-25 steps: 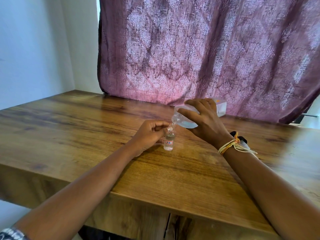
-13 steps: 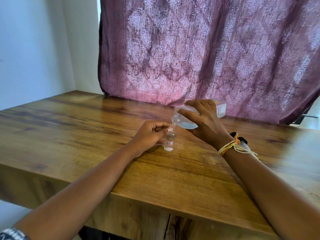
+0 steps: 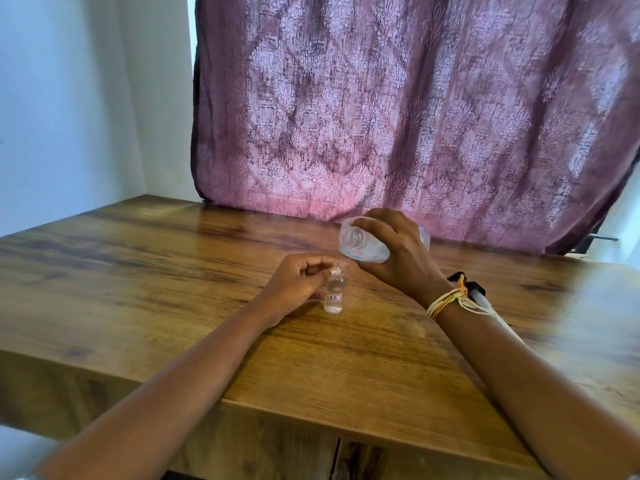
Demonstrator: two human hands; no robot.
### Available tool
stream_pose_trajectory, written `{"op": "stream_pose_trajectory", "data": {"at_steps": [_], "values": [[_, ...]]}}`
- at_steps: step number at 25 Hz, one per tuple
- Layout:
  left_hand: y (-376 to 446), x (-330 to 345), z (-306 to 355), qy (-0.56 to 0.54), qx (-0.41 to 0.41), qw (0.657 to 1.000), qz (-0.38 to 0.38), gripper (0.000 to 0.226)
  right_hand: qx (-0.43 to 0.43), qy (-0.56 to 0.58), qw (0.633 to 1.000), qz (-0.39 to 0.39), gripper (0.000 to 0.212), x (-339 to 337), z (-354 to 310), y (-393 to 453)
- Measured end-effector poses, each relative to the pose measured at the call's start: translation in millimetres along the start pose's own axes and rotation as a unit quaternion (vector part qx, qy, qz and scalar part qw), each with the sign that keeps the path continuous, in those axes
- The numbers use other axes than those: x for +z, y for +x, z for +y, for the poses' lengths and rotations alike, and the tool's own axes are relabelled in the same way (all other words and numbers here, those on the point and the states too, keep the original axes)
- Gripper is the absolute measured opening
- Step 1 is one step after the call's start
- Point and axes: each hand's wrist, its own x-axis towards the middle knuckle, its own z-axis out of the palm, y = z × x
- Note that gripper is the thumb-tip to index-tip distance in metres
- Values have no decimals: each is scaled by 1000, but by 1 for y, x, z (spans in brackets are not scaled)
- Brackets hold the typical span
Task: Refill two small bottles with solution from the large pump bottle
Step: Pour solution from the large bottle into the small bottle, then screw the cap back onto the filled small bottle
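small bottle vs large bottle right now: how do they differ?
The small bottle stands upright on the table; the large bottle is held tilted in the air. The left hand pinches the small bottle; the right hand grips the large bottle. Only the small bottle shows a red-bordered label. Both are clear, uncapped.

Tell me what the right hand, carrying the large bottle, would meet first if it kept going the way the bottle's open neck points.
Probably nothing: the right hand aims the large bottle leftward, above the small bottle and left hand. Depth unclear.
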Motion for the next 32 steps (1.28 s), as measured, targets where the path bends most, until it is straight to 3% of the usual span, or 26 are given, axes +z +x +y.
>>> {"op": "stream_pose_trajectory", "data": {"at_steps": [5,10,14,18,22,25,27,31,32], "values": [[0,-1,0,-13,-1,1000,-6,27,152,117,979,70,66,-5,0,20],[4,0,-5,0,21,1000,-24,30,295,239,923,72,62,-8,5,51],[5,-4,-10,22,18,998,-51,44,394,344,851,54,64,8,14,71],[3,-7,-10,36,-5,995,-89,51,419,355,835,33,75,35,15,78],[2,-5,-10,52,-15,996,-74,40,426,354,832,20,94,41,9,81],[2,-3,-11,71,2,995,-64,35,458,388,800,0,97,32,8,59],[-1,-1,-11,91,13,994,-57,36,474,332,815,-13,84,24,3,28],[-3,5,-11,118,25,992,-38,35,421,83,894,-130,21,-12,1,-21],[-3,6,-11,128,29,991,-32,34,389,0,905,-170,22,-23,2,-30]]}}
